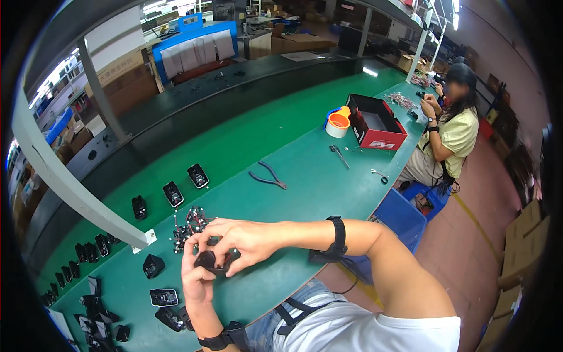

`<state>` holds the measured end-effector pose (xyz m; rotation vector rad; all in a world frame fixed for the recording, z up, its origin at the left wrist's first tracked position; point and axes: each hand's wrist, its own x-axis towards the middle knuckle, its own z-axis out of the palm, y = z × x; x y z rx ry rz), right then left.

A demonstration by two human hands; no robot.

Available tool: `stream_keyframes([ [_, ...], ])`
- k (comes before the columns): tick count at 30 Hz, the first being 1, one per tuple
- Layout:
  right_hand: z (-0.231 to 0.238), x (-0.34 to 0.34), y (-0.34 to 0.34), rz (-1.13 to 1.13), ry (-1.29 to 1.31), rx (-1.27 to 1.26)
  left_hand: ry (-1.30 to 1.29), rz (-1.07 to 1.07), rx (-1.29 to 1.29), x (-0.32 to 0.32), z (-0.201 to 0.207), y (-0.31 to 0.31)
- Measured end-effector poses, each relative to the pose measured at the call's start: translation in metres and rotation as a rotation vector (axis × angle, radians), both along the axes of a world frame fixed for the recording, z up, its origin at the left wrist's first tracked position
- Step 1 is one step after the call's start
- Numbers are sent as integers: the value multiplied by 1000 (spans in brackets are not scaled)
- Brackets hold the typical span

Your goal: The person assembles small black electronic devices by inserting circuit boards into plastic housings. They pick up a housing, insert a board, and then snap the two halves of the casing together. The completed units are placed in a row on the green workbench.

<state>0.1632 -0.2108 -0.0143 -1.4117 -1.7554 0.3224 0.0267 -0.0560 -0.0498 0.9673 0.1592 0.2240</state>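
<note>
Between my two hands, above the green bench, is a small black plastic housing (206, 260). My left hand (197, 280) wraps round it from the left. With bent fingers my right hand (245, 242) grips it from the right and reaches into its opening; the fingers hide what lies inside. Just beyond my hands is a tangle of small wired parts (192, 224) in red, black and white. A black angular housing (153, 266) sits to the left, and an open black case with a pale rim (163, 297) lies nearer me.
Pliers (271, 176), tweezers (339, 157), scissors (380, 176), an orange-and-white tape roll (338, 122) and a red-black box (381, 141) lie farther right. Black shells (97, 317) pile at left; cases (173, 193) line the green belt. A metal post (88, 193) rises left. A co-worker (451, 126) sits right.
</note>
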Motion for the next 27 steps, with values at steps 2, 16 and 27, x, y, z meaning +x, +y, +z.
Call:
stream_keyframes([
  [2,-1,-2,-2,-29,10,-23,14,-14,69,0,-2,-2],
  [16,-10,-4,-6,122,60,-82,-12,-89,297,-3,2,2],
  [27,-37,177,32,-710,-442,-157,248,185,1181,-98,74,4],
])
